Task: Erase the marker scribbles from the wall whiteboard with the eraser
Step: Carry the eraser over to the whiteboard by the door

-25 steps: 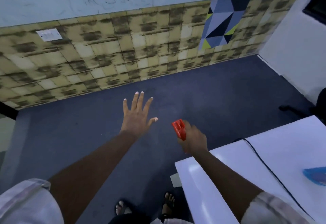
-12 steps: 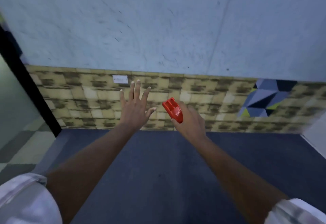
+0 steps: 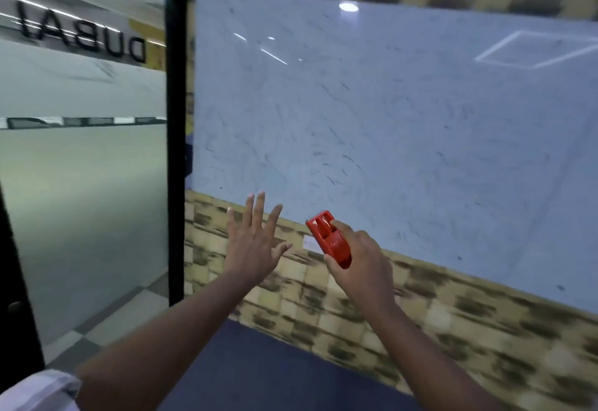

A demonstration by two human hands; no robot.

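Head view — eraser [image 3: 330,238] in right hand [image 3: 359,265]

One word can be read: large dark capitals on the frosted glass panel [image 3: 84,93] at the left, seen mirrored, as from the back of the glass; turned round they spell "DUBAI"; the letters run along the upper part of the panel, just left of the black door frame [image 3: 176,119]; the first of them, nearest the frame, is the sharpest, the far ones are blurred. The whiteboard [image 3: 404,126] bears only thin dark marker strokes, none forming a letter or number; the small white plate [image 3: 310,242] on the patterned wall below it shows no legible print.
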